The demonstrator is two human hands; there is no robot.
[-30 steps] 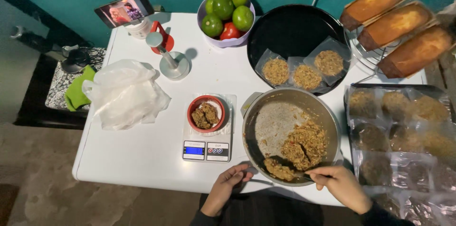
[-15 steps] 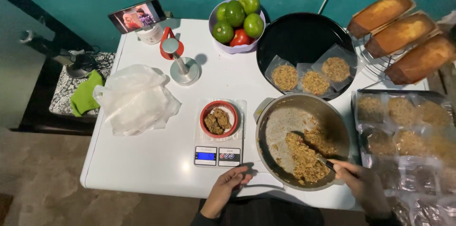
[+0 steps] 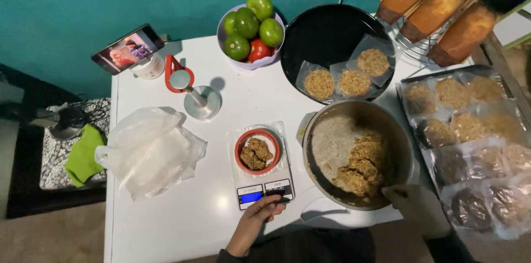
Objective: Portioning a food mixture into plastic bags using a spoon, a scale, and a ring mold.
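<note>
My left hand [image 3: 255, 220] reaches to the front edge of a small kitchen scale [image 3: 264, 191], its fingertips on the scale's button area. On the scale stands a red-rimmed bowl [image 3: 258, 152] with a lump of brown mixture. My right hand [image 3: 418, 209], in a clear glove, rests at the near right rim of a large metal pot [image 3: 359, 155] that holds more of the brown crumbly mixture; its fingers are curled, and whether it holds any mixture cannot be told.
A black round pan [image 3: 332, 36] holds three wrapped patties. A tray of several wrapped patties [image 3: 470, 147] lies at right, loaves [image 3: 437, 11] behind it. A bowl of green and red tomatoes [image 3: 251, 28], a metal press [image 3: 196, 97], plastic bags [image 3: 149, 152] and a phone [image 3: 128, 48] stand on the white table.
My left hand has moved from the pot's near edge to the scale's front. My right hand has drawn back from the mixture to the pot's near right rim. The view has shifted.
</note>
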